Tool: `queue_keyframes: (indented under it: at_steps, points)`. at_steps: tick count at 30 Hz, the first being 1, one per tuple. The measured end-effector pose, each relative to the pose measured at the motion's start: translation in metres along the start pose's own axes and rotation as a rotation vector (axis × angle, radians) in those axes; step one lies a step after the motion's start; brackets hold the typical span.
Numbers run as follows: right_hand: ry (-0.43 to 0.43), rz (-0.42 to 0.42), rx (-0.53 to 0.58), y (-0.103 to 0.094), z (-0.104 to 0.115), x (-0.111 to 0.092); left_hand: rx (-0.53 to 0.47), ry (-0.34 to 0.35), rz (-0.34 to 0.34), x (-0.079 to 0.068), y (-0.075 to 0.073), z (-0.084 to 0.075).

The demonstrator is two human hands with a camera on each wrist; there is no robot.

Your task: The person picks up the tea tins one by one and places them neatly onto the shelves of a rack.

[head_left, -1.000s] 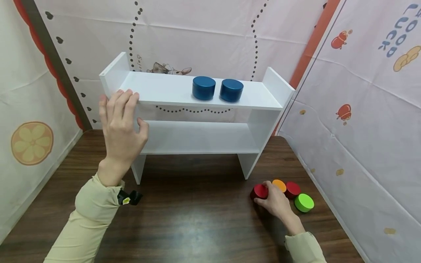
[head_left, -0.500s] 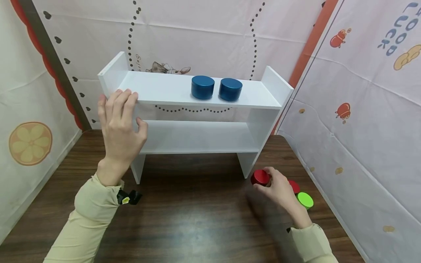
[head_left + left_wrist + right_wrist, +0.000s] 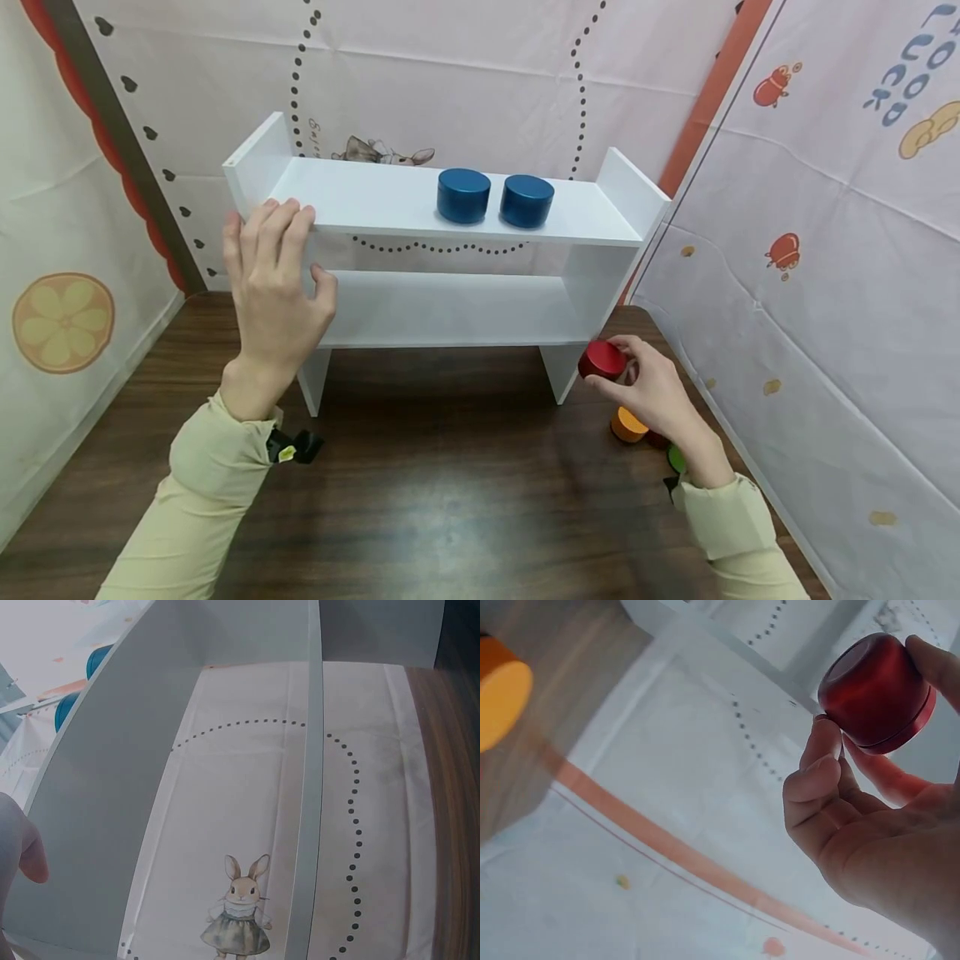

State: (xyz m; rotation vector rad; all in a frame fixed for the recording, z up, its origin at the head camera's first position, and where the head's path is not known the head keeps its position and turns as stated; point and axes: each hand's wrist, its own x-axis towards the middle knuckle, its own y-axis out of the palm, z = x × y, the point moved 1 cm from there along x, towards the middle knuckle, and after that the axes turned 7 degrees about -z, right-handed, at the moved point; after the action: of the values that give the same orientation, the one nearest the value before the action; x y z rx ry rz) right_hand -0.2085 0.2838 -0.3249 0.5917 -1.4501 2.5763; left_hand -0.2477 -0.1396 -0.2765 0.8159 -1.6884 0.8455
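Note:
My right hand (image 3: 660, 387) holds a red round tin (image 3: 602, 359) between thumb and fingers, raised above the table beside the shelf's right leg. The right wrist view shows the tin (image 3: 877, 694) tilted in the fingertips. My left hand (image 3: 273, 287) grips the front left corner of a white two-tier shelf (image 3: 367, 196), its fingertips over the top board's edge. In the left wrist view part of the thumb (image 3: 32, 855) appears below that board. Two blue round tins, one left (image 3: 462, 197) and one right (image 3: 527, 202), stand on the top board.
On the brown table (image 3: 442, 500), near the right forearm, sit an orange tin (image 3: 628, 425), a mostly hidden dark red tin (image 3: 657, 439) and a partly covered green tin (image 3: 677, 458). Printed cloth (image 3: 810, 333) walls in the right side; another cloth hangs behind the shelf.
My right hand has lifted the red tin off the table and carried it up and away, towards the shelf's right side. My left hand has stayed at the shelf's left corner.

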Motion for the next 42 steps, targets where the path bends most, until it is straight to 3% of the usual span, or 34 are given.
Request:
queue_keyframes:
  at_steps: [10, 24, 42]
  points:
    - [-0.001, 0.018, 0.006, -0.030, 0.030, 0.022, -0.001, -0.002, 0.004, 0.000, 0.000, 0.000]
    - [-0.131, -0.080, 0.033, -0.071, 0.076, 0.053, -0.012, -0.005, -0.002, 0.000, 0.001, 0.002]
    - [-0.135, -0.173, 0.017, -0.085, 0.106, 0.097, -0.007, 0.002, -0.002, 0.000, 0.001, 0.002]
